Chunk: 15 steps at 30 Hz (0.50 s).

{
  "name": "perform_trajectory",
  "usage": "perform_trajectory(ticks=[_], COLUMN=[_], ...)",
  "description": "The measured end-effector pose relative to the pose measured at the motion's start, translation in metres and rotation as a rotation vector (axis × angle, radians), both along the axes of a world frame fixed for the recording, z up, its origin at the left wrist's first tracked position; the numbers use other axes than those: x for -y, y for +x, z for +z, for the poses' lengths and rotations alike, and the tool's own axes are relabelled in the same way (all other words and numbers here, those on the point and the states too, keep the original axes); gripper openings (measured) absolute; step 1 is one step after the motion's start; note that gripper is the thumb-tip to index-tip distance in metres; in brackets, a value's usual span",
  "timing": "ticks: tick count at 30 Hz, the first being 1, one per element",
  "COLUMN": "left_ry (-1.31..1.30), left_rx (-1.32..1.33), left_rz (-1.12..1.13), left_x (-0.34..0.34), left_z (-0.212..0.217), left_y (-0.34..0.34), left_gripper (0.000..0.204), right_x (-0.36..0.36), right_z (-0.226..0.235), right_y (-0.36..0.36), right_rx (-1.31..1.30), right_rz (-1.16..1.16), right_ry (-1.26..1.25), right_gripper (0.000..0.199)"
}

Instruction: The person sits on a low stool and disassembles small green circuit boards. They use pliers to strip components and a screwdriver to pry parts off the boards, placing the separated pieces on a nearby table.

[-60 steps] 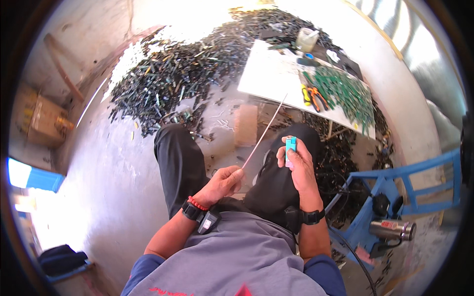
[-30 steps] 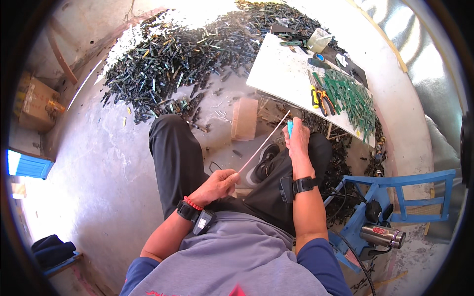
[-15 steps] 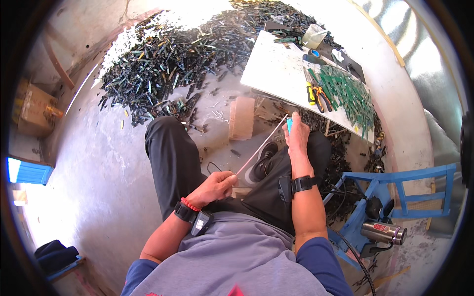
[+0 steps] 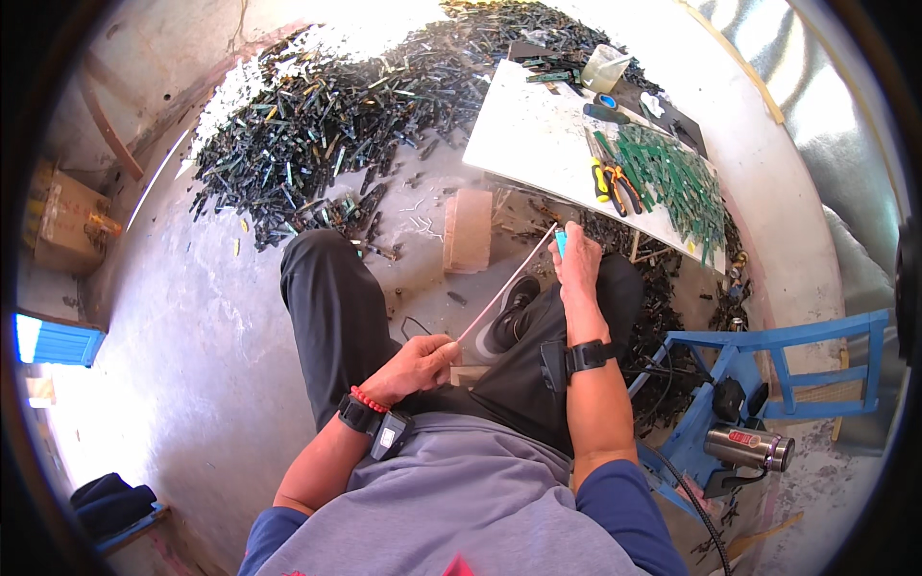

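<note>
The left hand [image 4: 415,363] closes its grip on the near end of a thin pale rod [image 4: 506,285], pinched between thumb and fingers just above the left thigh. The rod runs up and to the right, across the gap between the knees, to the right hand [image 4: 579,261]. The right hand's grip is closed on a small turquoise tool [image 4: 561,242], whose top shows above the fist; the rod's far end meets that tool. Both wrists wear dark bands, and the left also has a red bead bracelet [image 4: 370,399].

Just beyond the hands lies a white board [image 4: 538,144] used as a worktop, low on the floor. On it sit yellow-handled pliers [image 4: 607,182], a heap of green strips [image 4: 672,178] and a clear cup [image 4: 605,67]. A brick [image 4: 468,228] lies between the board and the left knee. A wide pile of dark scrap pieces [image 4: 317,115] covers the floor further out. To the right stands a blue frame [image 4: 768,370] with a steel flask [image 4: 749,447] beside it.
</note>
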<state>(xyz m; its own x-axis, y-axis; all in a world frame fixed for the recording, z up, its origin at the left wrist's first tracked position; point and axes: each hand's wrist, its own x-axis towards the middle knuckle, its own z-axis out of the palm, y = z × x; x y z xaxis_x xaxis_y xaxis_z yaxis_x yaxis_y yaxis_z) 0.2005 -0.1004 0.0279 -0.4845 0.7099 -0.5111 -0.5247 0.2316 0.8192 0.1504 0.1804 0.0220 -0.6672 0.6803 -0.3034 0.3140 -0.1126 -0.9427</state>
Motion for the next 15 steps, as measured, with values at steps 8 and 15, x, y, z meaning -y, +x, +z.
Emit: perform_trajectory(ticks=[8,15], left_ry=[0.001,-0.002], left_rx=[0.011,0.018], left_rz=[-0.003,-0.025], left_x=[0.001,0.001], left_z=[0.001,0.001], left_y=[0.0,0.0], left_gripper=[0.033,0.034], right_x=[-0.005,-0.004], right_z=[-0.006,-0.008], right_y=[0.002,0.002], right_rx=[0.005,-0.027], right_rz=[0.04,0.027], right_ry=[0.096,0.094], right_gripper=[0.052,0.046])
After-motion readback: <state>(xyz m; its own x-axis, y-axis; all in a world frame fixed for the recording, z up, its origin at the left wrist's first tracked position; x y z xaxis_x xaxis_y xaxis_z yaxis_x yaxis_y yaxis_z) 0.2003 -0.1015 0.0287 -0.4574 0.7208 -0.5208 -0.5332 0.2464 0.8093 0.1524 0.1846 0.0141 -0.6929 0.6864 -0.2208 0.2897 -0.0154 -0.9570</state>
